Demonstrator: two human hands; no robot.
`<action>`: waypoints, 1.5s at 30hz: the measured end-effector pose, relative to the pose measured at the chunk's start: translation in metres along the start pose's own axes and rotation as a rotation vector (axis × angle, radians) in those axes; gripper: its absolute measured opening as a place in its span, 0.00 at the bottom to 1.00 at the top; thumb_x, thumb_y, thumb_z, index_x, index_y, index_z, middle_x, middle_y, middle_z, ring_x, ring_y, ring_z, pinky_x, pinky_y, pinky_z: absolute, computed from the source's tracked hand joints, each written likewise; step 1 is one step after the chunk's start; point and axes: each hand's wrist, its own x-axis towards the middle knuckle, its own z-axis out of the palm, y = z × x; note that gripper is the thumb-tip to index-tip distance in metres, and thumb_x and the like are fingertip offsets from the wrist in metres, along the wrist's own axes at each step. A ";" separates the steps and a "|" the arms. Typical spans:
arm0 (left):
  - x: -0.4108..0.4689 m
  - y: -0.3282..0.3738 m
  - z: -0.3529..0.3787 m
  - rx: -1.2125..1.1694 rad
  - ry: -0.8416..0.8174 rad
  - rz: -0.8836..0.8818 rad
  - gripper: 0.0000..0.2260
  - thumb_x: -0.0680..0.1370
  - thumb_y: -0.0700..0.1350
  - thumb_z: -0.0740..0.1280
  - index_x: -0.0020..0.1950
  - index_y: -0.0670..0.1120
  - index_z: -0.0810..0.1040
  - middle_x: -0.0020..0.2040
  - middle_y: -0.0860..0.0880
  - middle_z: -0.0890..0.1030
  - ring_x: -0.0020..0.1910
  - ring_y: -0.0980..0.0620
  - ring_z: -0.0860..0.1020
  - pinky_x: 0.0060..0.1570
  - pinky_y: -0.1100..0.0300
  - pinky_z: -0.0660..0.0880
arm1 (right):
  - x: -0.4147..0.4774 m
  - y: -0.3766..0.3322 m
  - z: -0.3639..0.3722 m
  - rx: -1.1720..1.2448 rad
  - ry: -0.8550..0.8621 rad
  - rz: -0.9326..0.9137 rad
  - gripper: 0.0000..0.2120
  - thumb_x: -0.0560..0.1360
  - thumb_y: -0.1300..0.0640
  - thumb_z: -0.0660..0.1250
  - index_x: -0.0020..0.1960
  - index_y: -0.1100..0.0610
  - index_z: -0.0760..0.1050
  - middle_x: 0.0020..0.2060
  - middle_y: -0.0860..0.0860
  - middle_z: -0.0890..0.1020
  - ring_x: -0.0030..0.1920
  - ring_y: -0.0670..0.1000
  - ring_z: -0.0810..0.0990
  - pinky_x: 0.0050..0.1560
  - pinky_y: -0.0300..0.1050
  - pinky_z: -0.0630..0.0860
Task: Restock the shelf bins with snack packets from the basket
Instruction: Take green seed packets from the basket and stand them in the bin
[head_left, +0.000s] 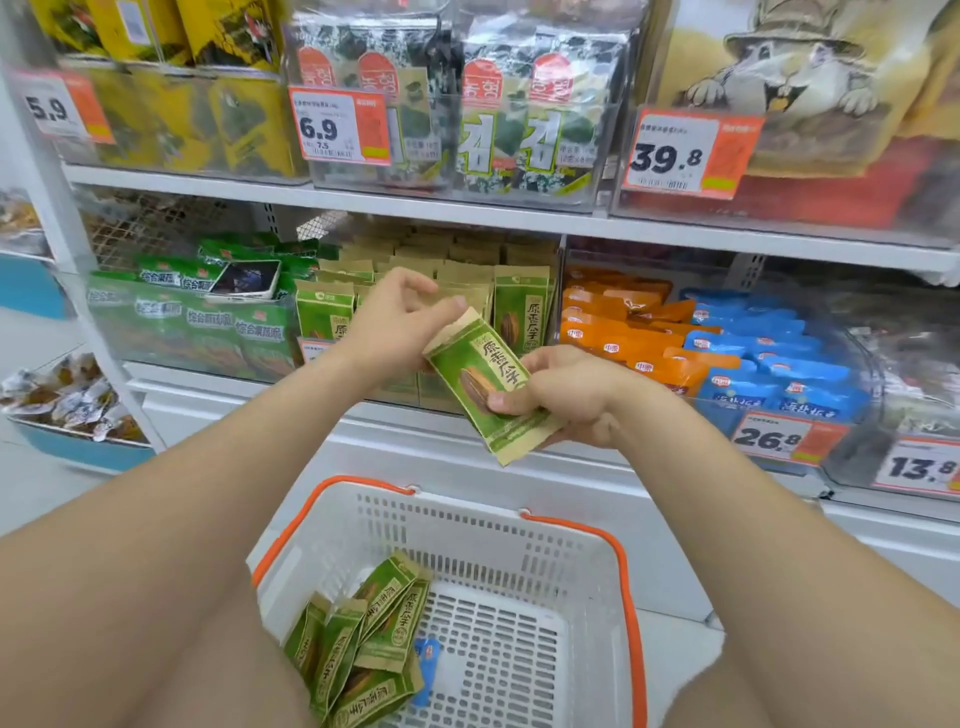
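**While one packet hangs at the bin, a handful waits below**

As you hold the green snack packet (485, 387) just in front of the shelf bin (415, 291), your right hand (563, 397) pinches its lower end and your left hand (395, 325) steadies the top edge with its fingers curled. That bin already looks well stocked with matching packets. Down in the basket (571, 551), a small pile of green packets (363, 644) remains, plus one blue packet (428, 662), so I'd judge you're past halfway.

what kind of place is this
Most likely a shop's snack aisle: price tags clipped to shelf bins full of packets, and a shopping basket below. Both hands hold a green packet.
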 end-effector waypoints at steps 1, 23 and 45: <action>-0.001 0.002 0.004 -0.088 0.038 -0.020 0.17 0.79 0.55 0.74 0.61 0.46 0.77 0.54 0.44 0.84 0.46 0.46 0.86 0.38 0.48 0.85 | 0.001 0.001 0.000 0.065 0.018 -0.034 0.17 0.75 0.66 0.75 0.62 0.61 0.76 0.50 0.60 0.87 0.48 0.59 0.89 0.50 0.59 0.85; -0.006 -0.015 0.054 0.502 0.177 0.412 0.20 0.88 0.57 0.50 0.43 0.50 0.74 0.37 0.51 0.77 0.40 0.42 0.74 0.44 0.44 0.69 | 0.029 -0.002 -0.009 0.112 0.394 -0.420 0.08 0.86 0.52 0.60 0.64 0.51 0.67 0.55 0.54 0.83 0.50 0.52 0.87 0.41 0.52 0.86; 0.031 -0.033 0.032 0.772 0.158 0.539 0.25 0.74 0.49 0.71 0.71 0.51 0.72 0.68 0.53 0.76 0.72 0.49 0.70 0.75 0.46 0.57 | 0.052 -0.016 -0.030 -0.299 0.831 -1.083 0.07 0.83 0.62 0.66 0.60 0.58 0.73 0.45 0.46 0.81 0.39 0.40 0.76 0.41 0.33 0.69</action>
